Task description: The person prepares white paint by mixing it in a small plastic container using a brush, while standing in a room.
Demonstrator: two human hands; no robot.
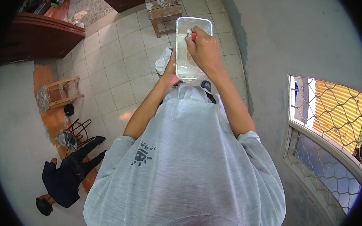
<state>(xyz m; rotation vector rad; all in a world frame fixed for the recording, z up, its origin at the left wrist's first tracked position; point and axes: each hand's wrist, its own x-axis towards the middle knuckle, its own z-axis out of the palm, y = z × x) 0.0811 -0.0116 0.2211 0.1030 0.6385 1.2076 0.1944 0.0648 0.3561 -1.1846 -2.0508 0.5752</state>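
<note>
In front of my chest my left hand grips the near left side of a long white tray, which has wet, whitish paint smeared inside. Fingers of my right hand are closed round the red handle of a paintbrush over the tray's middle. A tan patch, which looks like the bristles, shows below that hand; the rest of the brush is hidden by it.
A paint-spattered wooden stool stands ahead on the tiled floor. Another wooden stool and a person in dark clothes are by the left wall. On the right is a grilled window. A white bag lies beyond my left hand.
</note>
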